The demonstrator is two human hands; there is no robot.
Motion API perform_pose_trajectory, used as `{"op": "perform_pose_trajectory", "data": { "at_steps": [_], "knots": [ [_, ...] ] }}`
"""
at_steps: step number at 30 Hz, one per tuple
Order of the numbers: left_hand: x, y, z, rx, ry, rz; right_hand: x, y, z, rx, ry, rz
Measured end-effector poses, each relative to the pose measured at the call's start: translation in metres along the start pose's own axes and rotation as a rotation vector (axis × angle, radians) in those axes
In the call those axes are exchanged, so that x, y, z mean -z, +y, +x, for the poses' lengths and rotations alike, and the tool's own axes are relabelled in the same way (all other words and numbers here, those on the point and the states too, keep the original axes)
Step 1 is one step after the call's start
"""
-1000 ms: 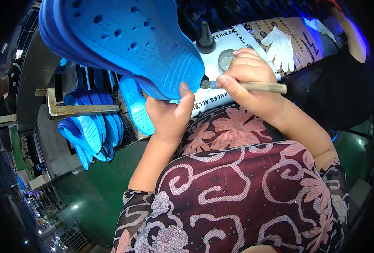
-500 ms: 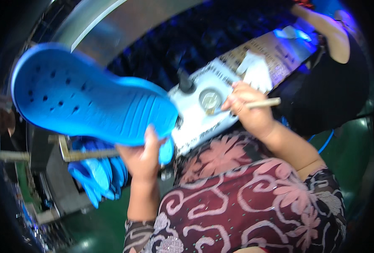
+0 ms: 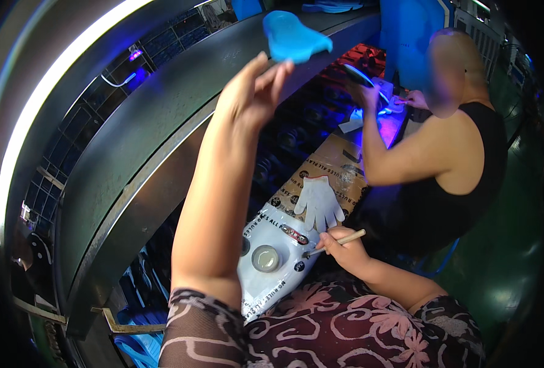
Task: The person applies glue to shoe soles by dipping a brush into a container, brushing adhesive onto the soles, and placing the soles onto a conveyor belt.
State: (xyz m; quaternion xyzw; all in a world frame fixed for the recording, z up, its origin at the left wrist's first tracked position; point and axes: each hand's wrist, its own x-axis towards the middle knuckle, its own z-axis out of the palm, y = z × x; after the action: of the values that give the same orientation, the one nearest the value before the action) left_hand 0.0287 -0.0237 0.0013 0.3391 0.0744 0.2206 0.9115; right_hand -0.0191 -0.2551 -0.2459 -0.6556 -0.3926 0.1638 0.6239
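My left hand (image 3: pixel 250 98) reaches far up over a dark conveyor belt, its fingers spread. Just past the fingertips is a blue shoe sole (image 3: pixel 293 38), slightly blurred; it seems to be out of my grasp. My right hand (image 3: pixel 345 250) is closed round a brush with a pale wooden handle (image 3: pixel 353 237), its tip pointing left above the white-wrapped work surface (image 3: pixel 253 291). To the left of the brush stands a small round cup (image 3: pixel 266 259) with a pale liquid in it. A white knitted glove (image 3: pixel 319 202) lies beyond my right hand.
The raised conveyor (image 3: pixel 131 147) with a metal edge runs along the left and across the top. At the right a co-worker in a black top (image 3: pixel 443 165) handles a piece under violet light. More blue soles (image 3: pixel 140 349) sit at the lower left.
My left hand has lifted the blue sole from the left up and away to the conveyor, and its fingers have opened. The view has shifted; my right hand still grips the brush.
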Motion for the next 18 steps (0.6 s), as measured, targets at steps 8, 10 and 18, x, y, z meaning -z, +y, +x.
{"op": "perform_pose_trajectory", "data": {
  "at_steps": [8,10,18],
  "knots": [
    [0.003,-0.059,-0.036,-0.060,-0.016,0.108,0.017,0.027,0.002,-0.205,-0.003,0.137],
    [0.078,-0.068,-0.076,-0.083,-0.052,0.350,0.016,0.038,0.000,-0.202,-0.009,0.131],
    [0.324,-0.034,-0.358,0.136,0.694,1.923,-0.023,0.032,-0.002,-0.209,-0.114,0.221]
  ]
}}
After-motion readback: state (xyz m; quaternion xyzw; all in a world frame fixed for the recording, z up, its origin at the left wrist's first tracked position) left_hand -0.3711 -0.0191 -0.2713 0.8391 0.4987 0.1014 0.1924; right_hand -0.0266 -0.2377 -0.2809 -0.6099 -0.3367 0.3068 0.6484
